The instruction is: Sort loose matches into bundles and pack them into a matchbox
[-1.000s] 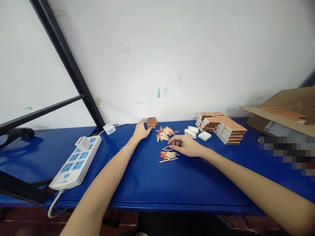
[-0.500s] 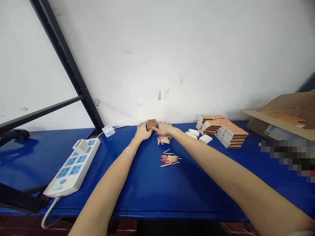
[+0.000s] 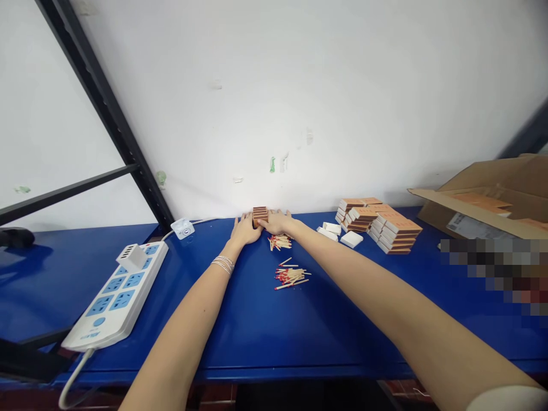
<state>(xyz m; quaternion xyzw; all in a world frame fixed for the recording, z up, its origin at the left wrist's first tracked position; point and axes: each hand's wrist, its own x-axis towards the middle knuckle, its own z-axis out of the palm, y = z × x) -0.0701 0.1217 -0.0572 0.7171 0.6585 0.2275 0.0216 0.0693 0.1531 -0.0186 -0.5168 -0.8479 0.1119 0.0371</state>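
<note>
Our left grip point(image 3: 245, 230) and right grip point(image 3: 277, 222) close on either side of a small matchbox stack point(image 3: 260, 216) at the back of the blue desk point(image 3: 257, 331); loose matches point(image 3: 279, 242) lie just below it, more matches point(image 3: 291, 277) nearer us.

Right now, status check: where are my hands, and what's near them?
Left hand and right hand at either side of small matchbox stack. Loose matches just in front of right hand. Second match pile nearer you.
</note>
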